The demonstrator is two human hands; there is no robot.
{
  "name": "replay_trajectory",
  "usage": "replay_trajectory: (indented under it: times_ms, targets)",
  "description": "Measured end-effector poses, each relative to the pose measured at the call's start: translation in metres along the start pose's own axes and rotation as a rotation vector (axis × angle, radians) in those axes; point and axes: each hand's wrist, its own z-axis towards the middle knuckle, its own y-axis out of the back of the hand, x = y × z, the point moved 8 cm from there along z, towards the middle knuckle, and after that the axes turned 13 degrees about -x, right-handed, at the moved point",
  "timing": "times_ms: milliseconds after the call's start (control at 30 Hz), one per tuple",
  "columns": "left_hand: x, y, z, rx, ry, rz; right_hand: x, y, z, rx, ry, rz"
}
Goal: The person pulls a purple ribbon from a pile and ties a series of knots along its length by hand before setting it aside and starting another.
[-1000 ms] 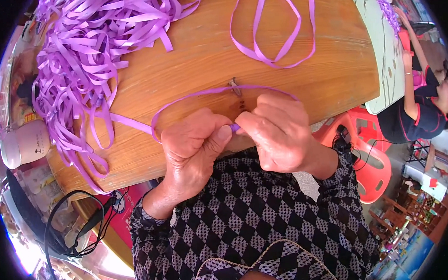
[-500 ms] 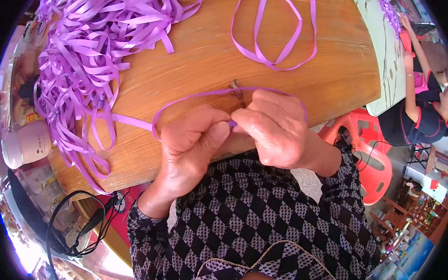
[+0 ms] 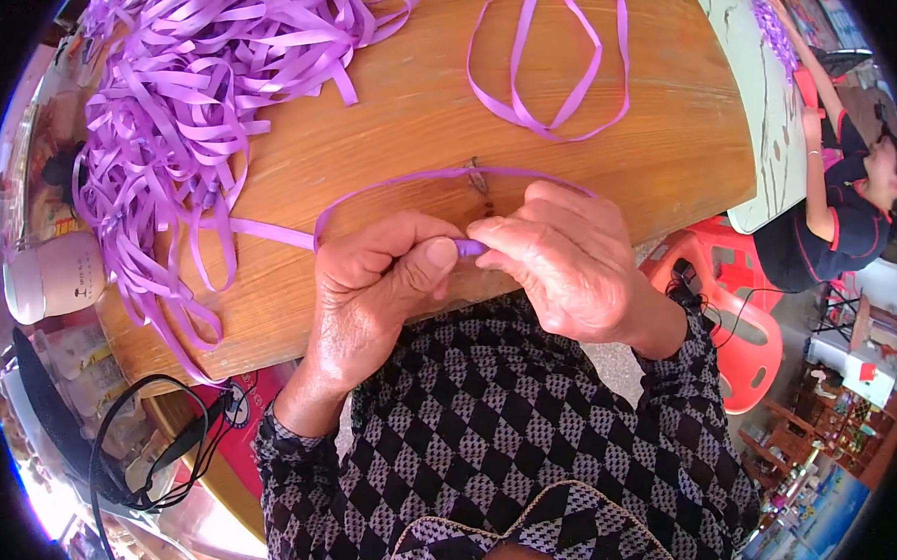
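My left hand (image 3: pixel 374 283) is closed, its thumb and bent forefinger pinching one end of a small darker purple piece (image 3: pixel 471 248), perhaps a clasp or a knot in the ribbon. From the other side, the fingertips of my right hand (image 3: pixel 573 265) pinch the same piece. A purple ribbon (image 3: pixel 394 181) arcs over the table just beyond both hands and runs behind the right fingers. Another stretch of ribbon leads from the big ribbon heap (image 3: pixel 190 101) at the left toward my left hand. The fingers hide most of the piece.
Two loops of purple ribbon (image 3: pixel 570 125) lie apart on the wooden table (image 3: pixel 604 178). A pale lidded jar (image 3: pixel 63 277) and black cables (image 3: pixel 167 482) are at the left. To the right stand a marble-patterned table (image 3: pixel 764 176), a red plastic chair (image 3: pixel 747 357) and another person (image 3: pixel 831 203).
The purple piece shows more between my fingertips. My right fingers have straightened somewhat, and the ribbon arc has flattened slightly. The person at the right has shifted, their head more in view.
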Motion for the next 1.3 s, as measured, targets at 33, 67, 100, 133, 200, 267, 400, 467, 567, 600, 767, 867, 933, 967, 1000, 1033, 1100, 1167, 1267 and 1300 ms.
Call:
replay_trajectory:
  times_ms: [33, 67, 100, 133, 200, 267, 400, 467, 567, 600, 767, 867, 933, 967, 1000, 1033, 1100, 1167, 1267, 1300]
  targets:
    - [0.0, -0.001, -0.001, 0.001, -0.001, -0.001, -0.003, -0.001, 0.0, 0.0, -0.026, 0.036]
    - [-0.002, -0.002, -0.001, -0.014, -0.034, 0.02, -0.006, -0.002, 0.0, 0.0, -0.053, 0.072]
    - [-0.005, -0.003, -0.001, -0.028, -0.068, 0.041, -0.006, -0.001, 0.0, 0.0, -0.053, 0.071]
    - [-0.005, -0.005, -0.001, -0.028, -0.067, 0.041, -0.007, -0.002, 0.0, 0.014, -0.073, 0.084]
    - [-0.012, -0.006, -0.001, -0.059, -0.181, 0.136, -0.008, -0.004, 0.0, 0.029, -0.094, 0.098]
    - [-0.016, -0.006, -0.001, -0.07, -0.269, 0.194, -0.009, -0.004, 0.002, 0.019, -0.105, 0.065]
    - [-0.027, -0.008, -0.004, -0.118, -0.552, 0.317, -0.009, -0.006, 0.002, 0.021, -0.128, 0.125]
    - [-0.027, -0.009, -0.005, -0.141, -0.621, 0.349, -0.011, -0.009, -0.002, 0.014, -0.136, 0.135]
    - [-0.03, -0.011, -0.008, -0.177, -0.716, 0.393, -0.009, -0.009, 0.001, -0.007, -0.104, 0.126]
    - [-0.031, -0.012, -0.009, -0.189, -0.742, 0.405, -0.008, -0.011, 0.0, -0.007, -0.102, 0.126]
    - [-0.028, -0.014, -0.007, -0.192, -0.685, 0.448, -0.009, -0.012, -0.006, -0.044, -0.094, 0.075]
    - [-0.02, -0.003, 0.004, -0.172, -0.395, 0.249, -0.015, -0.01, -0.003, -0.09, -0.167, 0.085]
    - [-0.007, 0.002, 0.008, -0.12, -0.127, 0.015, -0.017, -0.01, -0.003, -0.09, -0.257, 0.115]
    - [-0.011, 0.005, 0.008, -0.12, -0.127, 0.015, -0.022, -0.01, -0.004, -0.088, -0.35, 0.144]
    - [-0.01, 0.006, 0.008, -0.098, -0.054, 0.001, -0.022, -0.009, -0.004, -0.088, -0.351, 0.143]
    - [-0.007, 0.005, 0.006, -0.079, 0.02, -0.015, -0.021, -0.009, -0.003, -0.067, -0.367, 0.168]
    - [-0.012, 0.004, 0.001, -0.119, -0.045, 0.007, -0.021, -0.008, -0.003, -0.043, -0.385, 0.192]
    - [-0.015, 0.003, 0.0, -0.16, -0.112, 0.029, -0.023, -0.009, -0.003, -0.016, -0.406, 0.185]
    - [-0.027, 0.003, -0.001, -0.185, -0.367, 0.216, -0.023, -0.012, -0.004, 0.039, -0.45, 0.198]
    - [-0.028, 0.004, -0.001, -0.169, -0.408, 0.25, -0.023, -0.014, -0.005, 0.04, -0.452, 0.197]
